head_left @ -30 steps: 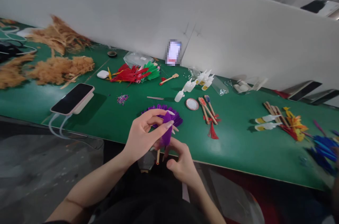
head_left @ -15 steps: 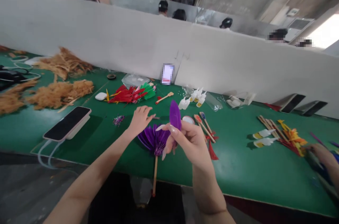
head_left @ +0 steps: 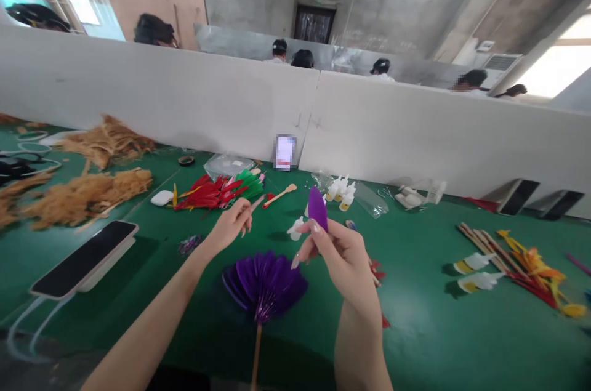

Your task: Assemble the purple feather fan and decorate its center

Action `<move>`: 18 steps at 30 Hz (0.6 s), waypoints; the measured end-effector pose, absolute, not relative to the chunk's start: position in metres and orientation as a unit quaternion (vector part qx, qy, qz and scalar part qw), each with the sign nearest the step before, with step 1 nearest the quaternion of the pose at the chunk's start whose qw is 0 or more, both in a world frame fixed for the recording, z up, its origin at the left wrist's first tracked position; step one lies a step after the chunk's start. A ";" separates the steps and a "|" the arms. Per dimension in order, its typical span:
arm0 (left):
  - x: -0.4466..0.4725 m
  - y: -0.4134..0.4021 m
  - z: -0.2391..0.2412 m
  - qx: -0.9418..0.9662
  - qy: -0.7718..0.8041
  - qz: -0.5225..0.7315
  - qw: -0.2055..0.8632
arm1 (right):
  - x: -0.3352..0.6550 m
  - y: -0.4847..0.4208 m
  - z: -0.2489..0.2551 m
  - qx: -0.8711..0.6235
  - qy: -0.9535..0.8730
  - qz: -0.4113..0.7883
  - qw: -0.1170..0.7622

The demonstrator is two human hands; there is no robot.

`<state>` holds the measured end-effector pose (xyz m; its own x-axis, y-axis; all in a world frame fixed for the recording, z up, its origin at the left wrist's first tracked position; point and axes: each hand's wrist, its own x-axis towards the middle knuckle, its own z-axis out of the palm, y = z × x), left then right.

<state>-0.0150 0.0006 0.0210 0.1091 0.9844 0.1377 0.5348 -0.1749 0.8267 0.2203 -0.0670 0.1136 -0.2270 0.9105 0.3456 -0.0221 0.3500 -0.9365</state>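
Note:
A purple feather (head_left: 317, 209) stands upright, pinched between the thumb and fingers of my right hand (head_left: 341, 249). Below and to its left lies a purple feather fan (head_left: 265, 286), its feathers spread around a thin wooden handle (head_left: 257, 354). My left hand (head_left: 234, 221) hovers beyond the fan, close to the red feathers (head_left: 207, 193) and green feathers (head_left: 249, 184). Its index finger points forward and the other fingers curl in; whether something slim sits in them is unclear. A small white bottle (head_left: 296, 229) stands just left of my right hand.
Brown fibre (head_left: 87, 197) is heaped at the left, behind a phone (head_left: 85, 258) with cables. Several glue bottles (head_left: 340, 189) stand near the white partition (head_left: 221, 92). At the right lie two more bottles (head_left: 478, 281), sticks and yellow feathers (head_left: 530, 262). People sit beyond the partition.
The view has tilted up. My left hand has drawn its fingers in and moved away from the fan toward the red and green feathers. My right hand still pinches the feather, now clear of the fan.

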 end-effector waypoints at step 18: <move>0.051 -0.076 0.112 0.698 0.355 0.605 0.148 | 0.202 -0.058 0.105 -0.436 -0.640 0.281 0.566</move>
